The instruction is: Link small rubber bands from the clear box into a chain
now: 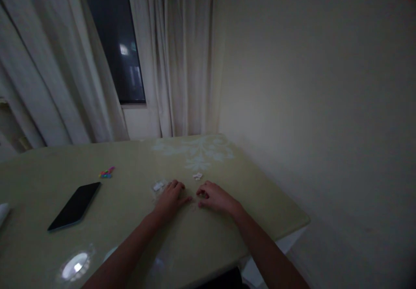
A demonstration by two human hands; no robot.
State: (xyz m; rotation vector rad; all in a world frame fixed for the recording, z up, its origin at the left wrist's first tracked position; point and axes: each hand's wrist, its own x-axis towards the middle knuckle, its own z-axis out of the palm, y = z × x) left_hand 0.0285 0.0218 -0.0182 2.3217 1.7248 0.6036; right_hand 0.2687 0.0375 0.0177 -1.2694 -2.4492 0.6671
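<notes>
My left hand (171, 199) rests low over the table, its fingers bent and the thumb stretched toward the right. Beside its knuckles lie flat white pieces (158, 186), partly covered by the hand. My right hand (217, 198) faces it, fingers curled and the thumb a little apart from them; nothing shows between them. Between both hands are some tiny pale bits (193, 204), too small and dim to name. Just beyond the right hand sits a little cluster of small white pieces (197, 176).
Left of the hands, a black tablet (75, 206) lies on the pale table (136, 219). Small bright-coloured pieces (106, 173) are heaped behind it. A wall (312, 107) runs along the right side, with curtains (185, 63) and a dark window (117, 37) at the back.
</notes>
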